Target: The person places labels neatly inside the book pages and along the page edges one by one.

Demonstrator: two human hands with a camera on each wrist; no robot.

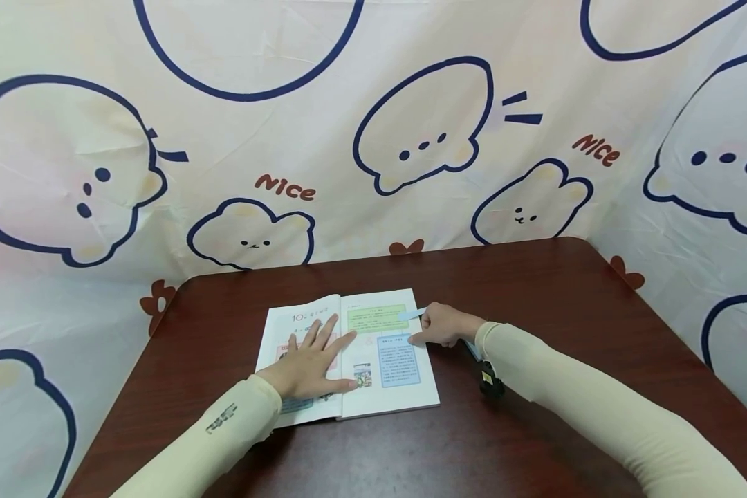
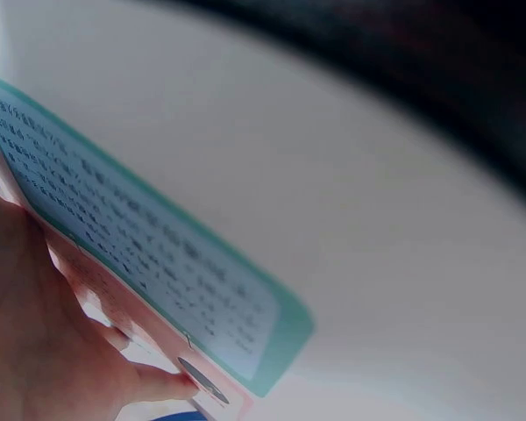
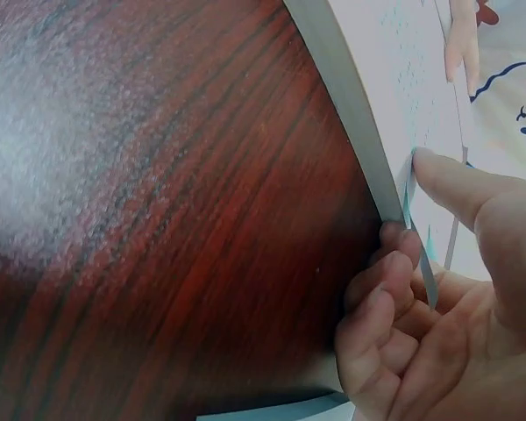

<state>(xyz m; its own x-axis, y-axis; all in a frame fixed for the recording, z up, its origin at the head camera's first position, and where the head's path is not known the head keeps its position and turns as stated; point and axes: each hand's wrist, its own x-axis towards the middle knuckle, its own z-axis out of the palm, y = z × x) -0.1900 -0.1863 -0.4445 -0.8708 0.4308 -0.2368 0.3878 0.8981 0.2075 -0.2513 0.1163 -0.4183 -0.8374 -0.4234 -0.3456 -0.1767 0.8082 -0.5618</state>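
An open book [image 1: 392, 401] with printed text and coloured boxes lies on the dark wooden table. My left hand [image 1: 314, 366] rests on its left page with fingers spread, the thumb and index finger reaching over the centre fold. In the left wrist view, the left hand [image 2: 53, 333] is beside a page with a teal-edged text box [image 2: 149, 237]. At the book's right edge, my right hand [image 1: 445, 325] has curled fingers and holds a light blue strip [image 1: 413, 313], whose far end lies over the green box. The right wrist view shows the right thumb [image 3: 465, 189] touching the page.
Another pale blue flat piece [image 1: 473, 351] lies under the right wrist, partly hidden, near a small black object with a yellow mark [image 1: 490, 380]. Bare tabletop [image 1: 504, 277] extends behind the book. A patterned cloth wall [image 1: 324, 138] encloses the back and sides.
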